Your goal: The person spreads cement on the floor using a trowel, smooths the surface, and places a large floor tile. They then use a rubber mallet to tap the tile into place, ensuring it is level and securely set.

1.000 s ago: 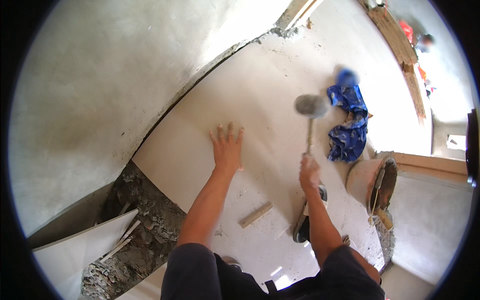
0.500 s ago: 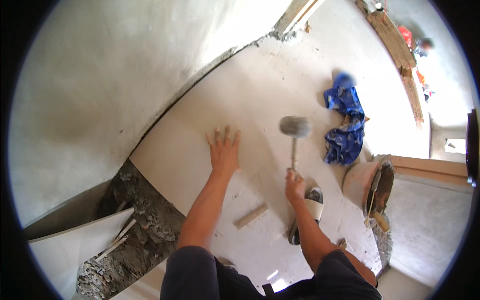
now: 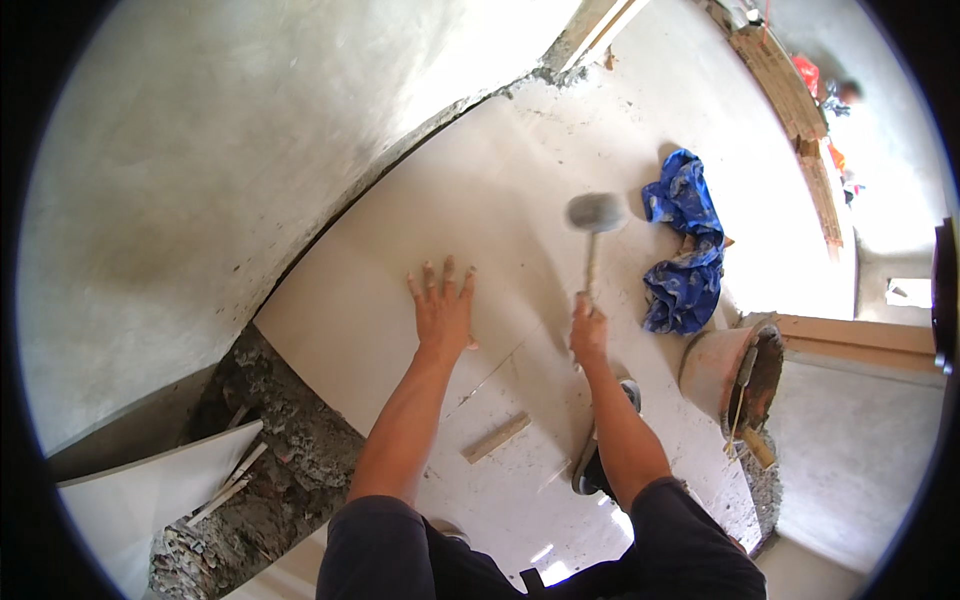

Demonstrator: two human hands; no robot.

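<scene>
My right hand is closed round the wooden handle of a mallet with a dark grey head, blurred by motion. The mallet points away from me over the pale floor tiles. With fingers spread, my left hand lies flat on a large tile beside the wall. A short wooden strip rests on the tile between my forearms. My shoe partly shows under my right forearm.
A crumpled blue cloth or sheet lies at the right. Near it a bucket holds mortar and a tool. Rough mortar fills the lower left, with a leaning tile. Flattened cardboard lies far right.
My right hand and the mallet have moved farther from me, the mallet head rising in the picture. My left hand stays flat on the tile.
</scene>
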